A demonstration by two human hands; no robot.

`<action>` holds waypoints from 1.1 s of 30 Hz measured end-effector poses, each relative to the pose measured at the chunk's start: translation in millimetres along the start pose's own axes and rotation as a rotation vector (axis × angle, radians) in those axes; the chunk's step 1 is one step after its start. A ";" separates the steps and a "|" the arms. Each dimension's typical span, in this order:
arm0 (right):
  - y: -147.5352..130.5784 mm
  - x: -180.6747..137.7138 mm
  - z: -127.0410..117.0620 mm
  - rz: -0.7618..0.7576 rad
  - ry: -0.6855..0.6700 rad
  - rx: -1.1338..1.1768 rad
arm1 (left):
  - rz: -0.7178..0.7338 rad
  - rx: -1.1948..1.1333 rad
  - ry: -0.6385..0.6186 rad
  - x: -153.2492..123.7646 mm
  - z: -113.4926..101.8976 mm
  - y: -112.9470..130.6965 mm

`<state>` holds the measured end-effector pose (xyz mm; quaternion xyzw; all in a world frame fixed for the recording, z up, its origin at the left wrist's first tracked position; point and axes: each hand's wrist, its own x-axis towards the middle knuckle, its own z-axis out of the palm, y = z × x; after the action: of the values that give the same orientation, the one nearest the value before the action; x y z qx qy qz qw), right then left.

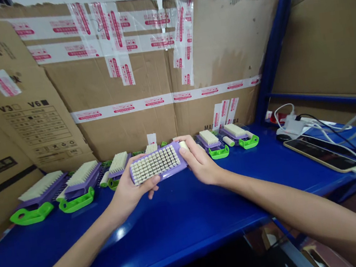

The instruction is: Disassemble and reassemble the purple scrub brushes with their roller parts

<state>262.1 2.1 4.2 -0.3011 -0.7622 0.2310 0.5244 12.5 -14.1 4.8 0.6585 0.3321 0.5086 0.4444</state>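
My left hand [129, 186] is closed around the left end of a purple brush [182, 164] with rows of cream bristle tufts facing up, its thumb along the near edge. My right hand [203, 163] is closed at the brush's right end, with the thumb on a small cream cylinder [183, 145]. Whether that cylinder is joined to the brush I cannot tell. Both hands hold the brush tilted above the blue shelf [183, 220]. Behind them, similar purple brushes with green handles stand in a row, one cream-topped brush [119, 163] just beyond my left hand.
More brushes with green handles [78, 201] line the back left, and others [235, 130] the back right, beside a loose cream roller [228, 141]. Taped cardboard [125, 79] walls the back. At right lie a phone [321, 154], a white charger [295, 124] and cables.
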 end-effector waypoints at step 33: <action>-1.6 2.5 -6.0 -0.038 -0.068 -0.109 | 0.440 0.749 -0.045 -8.1 -11.2 4.1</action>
<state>266.7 2.9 9.0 -0.3064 -0.7968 0.1892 0.4852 -0.5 -20.1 6.5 0.8403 0.3356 0.4211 0.0631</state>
